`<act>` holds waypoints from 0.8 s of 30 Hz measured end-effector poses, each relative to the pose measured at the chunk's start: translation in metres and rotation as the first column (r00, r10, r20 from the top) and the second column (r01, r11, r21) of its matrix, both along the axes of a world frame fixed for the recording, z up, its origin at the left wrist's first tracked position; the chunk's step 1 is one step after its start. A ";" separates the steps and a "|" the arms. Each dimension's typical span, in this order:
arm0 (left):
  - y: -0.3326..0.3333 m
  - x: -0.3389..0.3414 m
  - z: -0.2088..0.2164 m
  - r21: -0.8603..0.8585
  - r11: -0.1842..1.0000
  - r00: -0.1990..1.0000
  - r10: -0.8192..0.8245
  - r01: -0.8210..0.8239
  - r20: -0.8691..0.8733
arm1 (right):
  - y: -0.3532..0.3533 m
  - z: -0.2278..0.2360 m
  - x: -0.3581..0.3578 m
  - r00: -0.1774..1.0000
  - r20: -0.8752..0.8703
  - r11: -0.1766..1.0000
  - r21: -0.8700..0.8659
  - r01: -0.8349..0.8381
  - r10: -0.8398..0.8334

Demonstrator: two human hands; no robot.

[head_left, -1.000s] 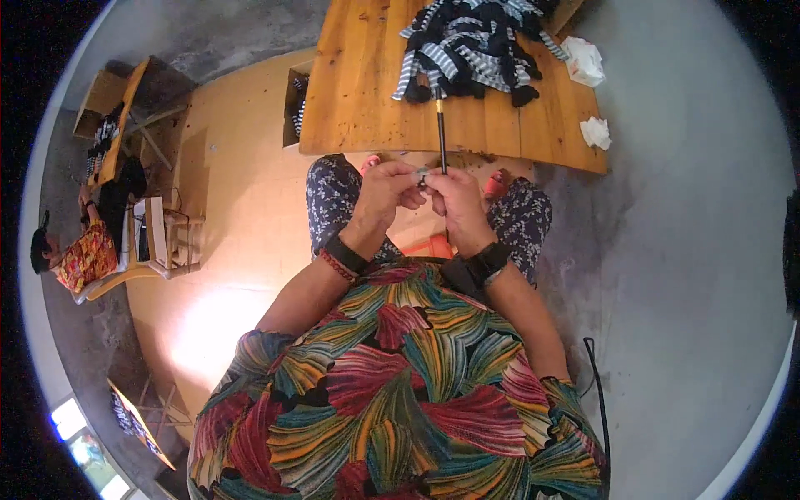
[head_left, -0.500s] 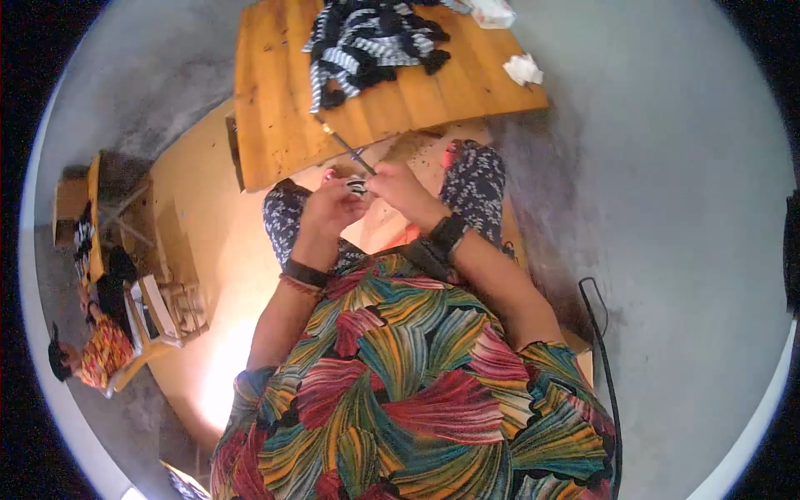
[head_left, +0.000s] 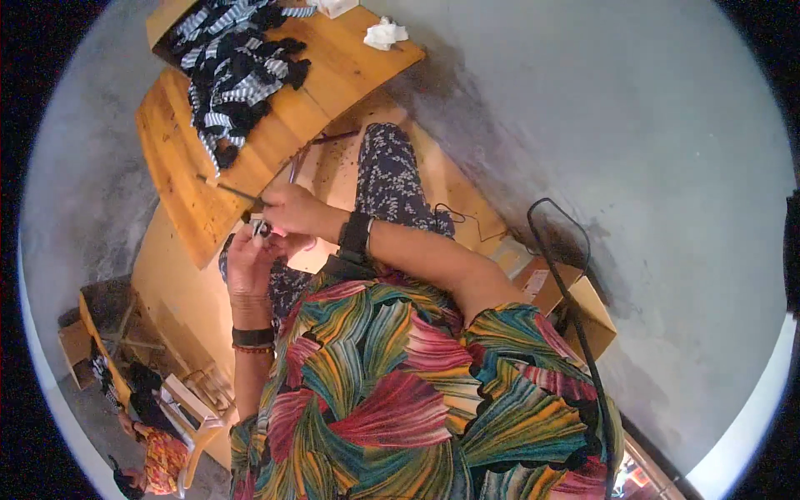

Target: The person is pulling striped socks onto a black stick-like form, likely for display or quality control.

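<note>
Above my lap, my two hands work close together. My left hand (head_left: 249, 260) is closed on a small black-and-white striped piece (head_left: 261, 227), mostly hidden by the fingers. Just above it, my right hand (head_left: 293, 210) grips a thin dark rod-like tool (head_left: 233, 191), which points up and left over the near table edge. The tool's exact kind is too small to make out. On the wooden table (head_left: 179, 158) lies a heap of black-and-white striped fabric pieces (head_left: 246, 71) with black tufted ends; its lowest strip hangs toward the tool's tip.
Crumpled white paper (head_left: 386, 34) lies on the table's right part. Beside my right elbow stands an open cardboard box (head_left: 592, 317), with a black cable (head_left: 567, 287) looping past it. A co-worker (head_left: 164, 458) sits at another table, lower left.
The view has turned, so the table and my hands appear farther left. Both hands still hold the striped piece and the tool. The cardboard box by my right elbow has come into view.
</note>
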State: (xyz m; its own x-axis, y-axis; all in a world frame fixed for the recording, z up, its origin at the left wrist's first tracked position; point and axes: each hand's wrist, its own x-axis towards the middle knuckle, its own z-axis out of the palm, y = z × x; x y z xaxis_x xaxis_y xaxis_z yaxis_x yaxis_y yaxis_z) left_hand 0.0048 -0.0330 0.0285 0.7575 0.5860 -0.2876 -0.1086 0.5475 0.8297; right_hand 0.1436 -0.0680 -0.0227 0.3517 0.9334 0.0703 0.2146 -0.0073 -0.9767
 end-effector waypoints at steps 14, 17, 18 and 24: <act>-0.030 0.019 0.028 0.556 0.831 0.945 0.198 -0.022 -0.259 | -0.006 0.017 -0.012 0.987 0.157 0.941 0.337 -0.018 -0.038; -0.009 0.001 0.004 0.609 0.793 0.934 0.195 0.029 -0.299 | -0.014 0.025 -0.008 0.997 0.076 0.991 0.134 -0.003 -0.008; -0.003 0.004 0.002 0.349 0.918 0.946 0.264 -0.186 -0.189 | -0.013 0.021 -0.008 0.993 0.104 0.989 0.144 0.033 -0.048; -0.004 0.005 -0.003 0.428 0.856 0.865 0.425 -0.290 -0.265 | -0.029 0.044 -0.003 0.994 -0.105 0.985 0.173 0.017 0.001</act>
